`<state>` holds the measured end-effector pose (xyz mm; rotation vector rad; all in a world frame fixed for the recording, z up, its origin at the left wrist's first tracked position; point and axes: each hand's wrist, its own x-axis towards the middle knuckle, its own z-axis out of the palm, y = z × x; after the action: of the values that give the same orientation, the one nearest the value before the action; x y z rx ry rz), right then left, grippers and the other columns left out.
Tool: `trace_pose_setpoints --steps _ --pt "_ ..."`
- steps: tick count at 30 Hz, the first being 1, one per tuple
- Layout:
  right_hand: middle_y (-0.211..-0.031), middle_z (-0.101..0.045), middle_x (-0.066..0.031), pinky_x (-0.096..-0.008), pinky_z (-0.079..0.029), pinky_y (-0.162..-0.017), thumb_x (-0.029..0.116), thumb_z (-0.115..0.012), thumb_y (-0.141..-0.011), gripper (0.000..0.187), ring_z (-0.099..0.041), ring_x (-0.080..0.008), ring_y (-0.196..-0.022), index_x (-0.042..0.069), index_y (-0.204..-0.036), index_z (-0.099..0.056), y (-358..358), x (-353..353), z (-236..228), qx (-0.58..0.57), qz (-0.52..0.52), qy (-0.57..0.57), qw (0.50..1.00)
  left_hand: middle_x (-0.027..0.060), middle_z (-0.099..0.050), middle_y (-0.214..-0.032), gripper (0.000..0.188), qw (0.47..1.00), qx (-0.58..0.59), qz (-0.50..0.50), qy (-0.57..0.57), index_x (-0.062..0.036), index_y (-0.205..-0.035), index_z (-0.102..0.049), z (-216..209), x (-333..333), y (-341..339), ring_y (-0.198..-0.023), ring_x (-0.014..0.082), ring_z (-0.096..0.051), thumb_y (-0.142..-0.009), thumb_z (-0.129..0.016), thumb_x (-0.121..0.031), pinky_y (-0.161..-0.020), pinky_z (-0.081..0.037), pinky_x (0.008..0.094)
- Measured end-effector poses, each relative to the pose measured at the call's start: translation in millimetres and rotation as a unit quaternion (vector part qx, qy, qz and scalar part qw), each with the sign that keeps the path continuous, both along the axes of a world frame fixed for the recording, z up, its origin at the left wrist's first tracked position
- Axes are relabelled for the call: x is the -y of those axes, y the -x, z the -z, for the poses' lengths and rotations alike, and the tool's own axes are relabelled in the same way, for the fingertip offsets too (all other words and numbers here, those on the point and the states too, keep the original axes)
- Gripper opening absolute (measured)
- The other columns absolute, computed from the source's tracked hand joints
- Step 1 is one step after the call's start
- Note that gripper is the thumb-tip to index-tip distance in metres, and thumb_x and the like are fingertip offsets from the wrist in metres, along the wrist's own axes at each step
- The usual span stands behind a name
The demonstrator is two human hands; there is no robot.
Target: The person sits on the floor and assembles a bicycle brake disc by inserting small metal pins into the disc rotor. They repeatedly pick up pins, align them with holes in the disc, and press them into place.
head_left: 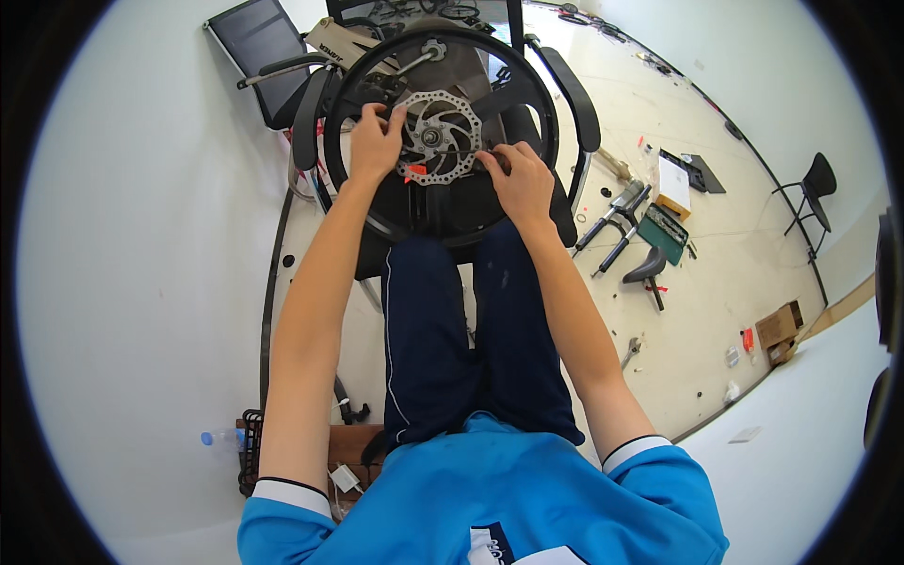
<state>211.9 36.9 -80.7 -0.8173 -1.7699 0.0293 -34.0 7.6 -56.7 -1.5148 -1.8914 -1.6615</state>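
Note:
A black bicycle wheel (539, 94) with broad spokes lies before me on an office chair. At its hub sits a silver brake disc (455, 111) with holes around its edge. My left hand (377, 143) is at the disc's left edge, its thumb touching the rim and its fingers curled. A thin dark rod, apparently a hex key (461, 152), reaches across the disc's lower right toward the hub. My right hand (518, 179) pinches its outer end. An orange-red piece (414, 170) shows at the disc's lower left.
The chair's armrests (571, 94) flank the wheel. On the floor to the right lie a suspension fork (617, 226), a green tool case (663, 234), a bicycle saddle (645, 267) and an adjustable wrench (632, 350). A black chair (817, 184) stands farther right; a cardboard box (778, 326) sits by the wall.

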Motion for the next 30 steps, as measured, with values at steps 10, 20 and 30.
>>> trace_pose_setpoints --steps 10,20,30 --pt "-0.064 -0.062 -0.0128 -0.0423 -0.05 -0.056 0.045 -0.061 -0.094 0.048 -0.064 -0.0315 -0.066 0.005 -0.069 -0.06 -17.7 -26.5 -29.3 0.294 0.007 -0.12 0.948 0.0074 -0.04 -0.057 0.059 0.988 0.125 -0.023 -0.093 0.0004 -0.069 -0.042 22.5 -20.1 -32.2 -0.054 0.0155 -0.037 -0.096 -0.063 -0.048 -0.054 -0.036 0.0331" --pt "-0.06 -0.062 -0.0165 -0.0464 -0.049 -0.053 0.046 -0.057 -0.096 0.052 -0.063 -0.0375 -0.057 0.004 -0.065 -0.059 -8.2 -18.9 -12.9 0.254 0.011 -0.035 0.967 0.0087 -0.048 -0.056 0.057 0.983 0.145 -0.044 -0.102 0.0008 -0.067 -0.049 23.4 -21.6 -35.6 -0.052 0.0184 -0.045 -0.094 -0.065 -0.047 -0.055 -0.039 0.0345" --pt "-0.057 -0.06 -0.0174 -0.0446 -0.05 -0.049 0.046 -0.055 -0.099 0.056 -0.064 -0.0377 -0.055 0.003 -0.063 -0.057 -1.0 -7.2 -1.1 0.224 0.036 -0.008 0.974 0.0069 -0.039 -0.055 0.06 0.982 0.127 -0.064 -0.127 -0.0002 -0.066 -0.044 30.0 -30.3 -30.3 -0.05 0.0186 -0.038 -0.094 -0.064 -0.05 -0.051 -0.035 0.0348"
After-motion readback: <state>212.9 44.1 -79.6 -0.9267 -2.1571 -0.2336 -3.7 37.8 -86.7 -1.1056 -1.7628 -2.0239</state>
